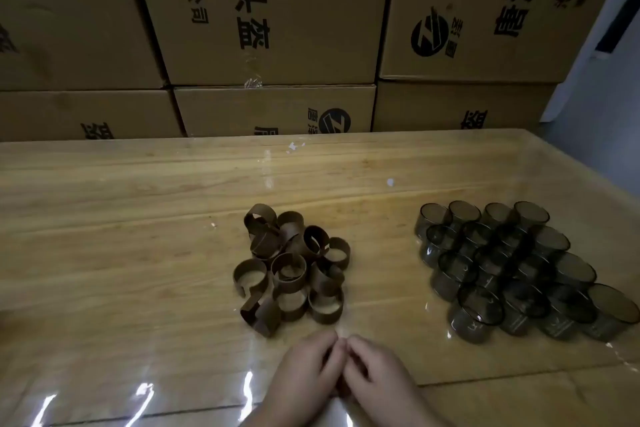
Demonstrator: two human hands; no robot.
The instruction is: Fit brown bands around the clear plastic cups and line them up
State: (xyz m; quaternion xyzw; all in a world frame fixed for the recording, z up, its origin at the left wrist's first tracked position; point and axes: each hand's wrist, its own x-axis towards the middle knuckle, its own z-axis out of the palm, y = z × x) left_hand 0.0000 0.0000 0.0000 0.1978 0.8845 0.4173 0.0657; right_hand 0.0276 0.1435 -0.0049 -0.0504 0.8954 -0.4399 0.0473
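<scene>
A loose heap of brown bands (292, 267) lies in the middle of the wooden table (138, 218). To the right, several clear smoky plastic cups (519, 274) stand packed together, none with a band on it. My left hand (304, 369) and my right hand (379, 371) rest side by side at the near edge, just in front of the bands. Their curled fingers meet at the knuckles. I see nothing held in either hand, though the fingertips are tucked out of sight.
A glossy clear sheet (145, 395) covers the tabletop and reflects light near the front. Stacked cardboard boxes (277, 28) form a wall behind the table. The table's right edge (588, 170) runs diagonally beside the cups.
</scene>
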